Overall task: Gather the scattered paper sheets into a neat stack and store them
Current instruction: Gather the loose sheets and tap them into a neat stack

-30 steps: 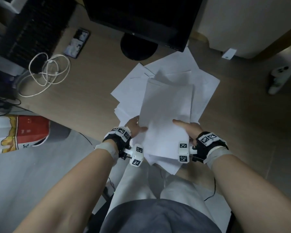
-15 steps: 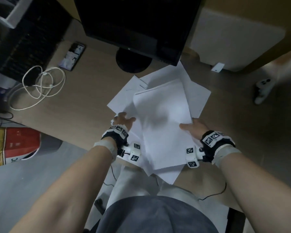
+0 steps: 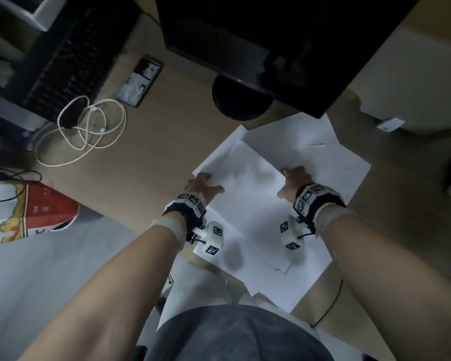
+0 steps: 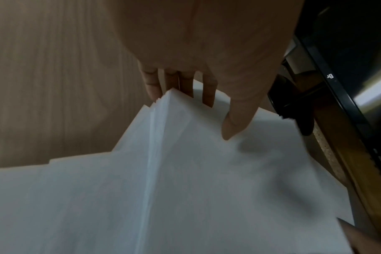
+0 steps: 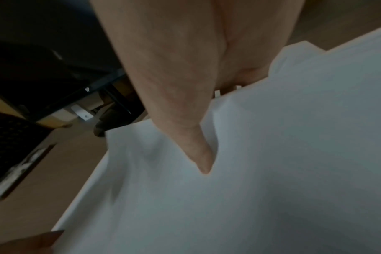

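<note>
Paper sheets (image 3: 248, 201) lie in loose overlapping pile on wooden desk (image 3: 167, 152), near edge hanging over my lap. My left hand (image 3: 202, 187) grasps pile's 9 o'clock edge: fingers (image 4: 208, 92) behind sheets, thumb on top. My right hand (image 3: 292, 181) grasps 3 o'clock edge, thumb pressed on top sheet. Monitor (image 3: 258, 43) at 12 o'clock. Phone (image 3: 139, 82), coiled white cable (image 3: 89, 128) at 10 o'clock.
</note>
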Available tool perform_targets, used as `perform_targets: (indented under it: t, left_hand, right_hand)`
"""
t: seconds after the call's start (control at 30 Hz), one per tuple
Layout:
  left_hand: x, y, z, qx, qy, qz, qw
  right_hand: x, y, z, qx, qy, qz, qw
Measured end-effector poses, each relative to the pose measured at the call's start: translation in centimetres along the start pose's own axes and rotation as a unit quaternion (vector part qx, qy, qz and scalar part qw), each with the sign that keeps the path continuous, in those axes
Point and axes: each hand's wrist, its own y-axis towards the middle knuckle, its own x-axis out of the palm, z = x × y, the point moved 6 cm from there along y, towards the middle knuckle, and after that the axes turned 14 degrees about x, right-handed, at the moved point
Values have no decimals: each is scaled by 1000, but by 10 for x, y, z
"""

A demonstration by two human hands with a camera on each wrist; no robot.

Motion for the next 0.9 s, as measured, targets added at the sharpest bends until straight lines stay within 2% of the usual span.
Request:
perform_targets:
  t: [0.13, 0.33, 0.47, 0.6, 0.7, 0.77, 0.83, 0.9]
  left_hand:
    - [7, 4, 1, -3, 19, 15, 1000]
    - [8, 1, 7, -3, 37, 25, 999]
    - [13, -4, 4, -12, 24, 28, 999]
    - [22, -13, 5, -11, 19, 29, 999]
    - [23, -12, 18, 10, -20, 45, 999]
    - [20, -9, 39, 50, -23, 53, 997]
    - [15, -3, 68, 92, -3, 60, 994]
    - [14, 10, 96, 126, 39, 49, 990]
  right_hand:
    - [4, 4, -1, 43, 102, 1, 994]
    - [6, 7, 5, 53, 30, -42, 997]
    - [21, 7, 15, 18, 139, -109, 984]
    - [34, -7, 28, -10, 147, -172, 974]
    - [35, -15, 45, -30, 204, -138, 969]
    - [28, -26, 60, -45, 252, -114, 960]
    - [21, -38, 80, -44, 314, -109, 942]
    - [19, -48, 107, -7, 397, -103, 912]
